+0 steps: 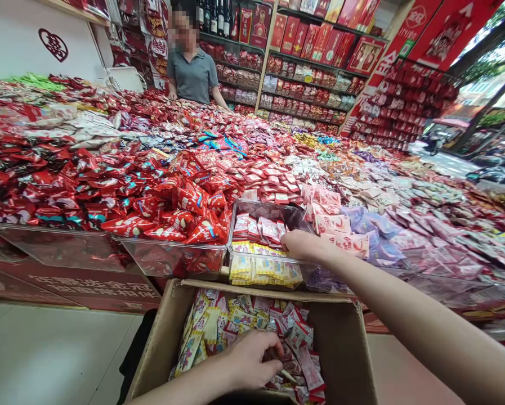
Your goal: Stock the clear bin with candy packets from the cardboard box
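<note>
My left hand [256, 357] is inside an open cardboard box [347, 343], low over a heap of small wrapped candies [239, 318] in yellow, white and pink wrappers. Its fingers curl down, with a gap between thumb and forefinger and nothing visible between them. My right hand [305, 244] reaches over the front of a clear plastic bin [269, 205] and rests at its right side. Red-and-white candy packets [269, 230] stand in rows there, against the fingers. Yellow-and-white packets [263, 267] line the bin's front. The right fingertips are mostly hidden.
Red puffed candy packets [193, 219] fill the bin to the left; pink packets [330, 211] and purple packets [374, 233] lie to the right. A wide candy display stretches behind. A person [193, 67] stands beyond it, before stocked shelves [303, 73].
</note>
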`<state>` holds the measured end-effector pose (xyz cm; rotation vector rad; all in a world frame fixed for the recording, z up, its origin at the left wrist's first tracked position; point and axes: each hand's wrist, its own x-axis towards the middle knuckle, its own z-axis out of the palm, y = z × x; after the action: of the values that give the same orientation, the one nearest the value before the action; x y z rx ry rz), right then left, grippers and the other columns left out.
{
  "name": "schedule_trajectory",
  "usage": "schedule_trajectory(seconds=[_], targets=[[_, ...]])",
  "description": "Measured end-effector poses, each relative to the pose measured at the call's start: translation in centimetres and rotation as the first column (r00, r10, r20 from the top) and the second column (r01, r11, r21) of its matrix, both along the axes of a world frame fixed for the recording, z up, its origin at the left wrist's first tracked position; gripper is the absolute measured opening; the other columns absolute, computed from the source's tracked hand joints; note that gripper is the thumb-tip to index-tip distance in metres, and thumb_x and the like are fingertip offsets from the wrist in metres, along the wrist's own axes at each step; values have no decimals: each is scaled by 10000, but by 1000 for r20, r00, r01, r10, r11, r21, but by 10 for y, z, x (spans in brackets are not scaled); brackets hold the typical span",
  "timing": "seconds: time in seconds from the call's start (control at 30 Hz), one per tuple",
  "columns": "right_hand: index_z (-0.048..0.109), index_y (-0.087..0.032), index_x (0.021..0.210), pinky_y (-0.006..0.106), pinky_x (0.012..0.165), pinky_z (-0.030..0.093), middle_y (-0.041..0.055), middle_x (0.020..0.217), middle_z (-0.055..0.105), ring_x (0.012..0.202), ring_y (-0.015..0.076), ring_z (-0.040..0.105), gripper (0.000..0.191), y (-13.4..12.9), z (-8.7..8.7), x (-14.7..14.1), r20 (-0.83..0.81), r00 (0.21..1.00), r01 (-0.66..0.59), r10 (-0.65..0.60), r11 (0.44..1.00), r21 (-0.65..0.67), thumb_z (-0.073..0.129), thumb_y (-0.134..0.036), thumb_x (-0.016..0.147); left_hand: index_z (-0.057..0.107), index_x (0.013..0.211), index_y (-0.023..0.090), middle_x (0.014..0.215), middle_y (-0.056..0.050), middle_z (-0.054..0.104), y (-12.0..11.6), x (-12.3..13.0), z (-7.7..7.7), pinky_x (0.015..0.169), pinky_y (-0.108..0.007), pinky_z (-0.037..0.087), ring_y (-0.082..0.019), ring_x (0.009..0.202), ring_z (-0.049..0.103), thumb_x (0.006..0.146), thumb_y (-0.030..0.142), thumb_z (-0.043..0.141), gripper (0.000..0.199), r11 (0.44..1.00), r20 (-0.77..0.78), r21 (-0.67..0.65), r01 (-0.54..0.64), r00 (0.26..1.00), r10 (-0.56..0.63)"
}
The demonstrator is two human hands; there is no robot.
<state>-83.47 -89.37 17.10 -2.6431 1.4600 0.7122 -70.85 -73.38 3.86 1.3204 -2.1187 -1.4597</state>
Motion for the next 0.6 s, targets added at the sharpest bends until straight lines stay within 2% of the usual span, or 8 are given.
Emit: schedule_trajectory(seconds=[0.1, 0.23, 0.33, 0.47, 0.6], targets=[[628, -59, 966, 279, 677, 442, 187, 973, 637, 918, 268, 594, 308, 1, 0, 1, -33, 999, -37, 37, 999, -5, 429, -75, 733, 625, 895, 245, 756, 13, 648, 2, 1, 3, 584, -214, 400, -153, 689, 568, 714, 290, 496, 226, 998, 68, -47, 49, 997, -46], [641, -15, 941, 272, 663, 446, 213, 955, 638, 898, 274, 604, 303, 2, 5, 9, -115, 993, -10, 24, 992, 123, 440, -41, 716, 615, 940, 259, 821, -1, 654, 3, 3, 4, 630, -235, 422, -176, 749, 579, 733, 334, 487, 255, 994, 124, -58, 87, 989, -80], [664, -26, 874, 242, 605, 447, 194, 913, 656, 831, 253, 625, 257, 3, 8, 13, -138, 990, 9, 19, 979, 201, 506, -50, 673, 609, 953, 265, 858, -10, 658, 3, 4, 3, 655, -254, 438, -191, 778, 585, 735, 336, 481, 262, 992, 130, -52, 112, 986, -105], [669, -78, 853, 222, 489, 430, 131, 793, 685, 672, 215, 638, 241, 3, 11, 11, -88, 993, 104, -75, 916, 388, 586, -176, 649, 608, 952, 275, 887, -13, 659, 4, 5, 2, 690, -269, 447, -199, 816, 590, 737, 334, 483, 256, 990, 131, -55, 129, 984, -121], [663, -70, 851, 239, 474, 433, 140, 744, 681, 630, 220, 632, 304, 2, 10, 8, -44, 987, 161, -157, 893, 421, 623, -260, 617, 612, 937, 280, 860, -8, 660, 4, 5, 1, 678, -259, 450, -189, 797, 595, 740, 341, 488, 240, 988, 126, -55, 147, 982, -139]])
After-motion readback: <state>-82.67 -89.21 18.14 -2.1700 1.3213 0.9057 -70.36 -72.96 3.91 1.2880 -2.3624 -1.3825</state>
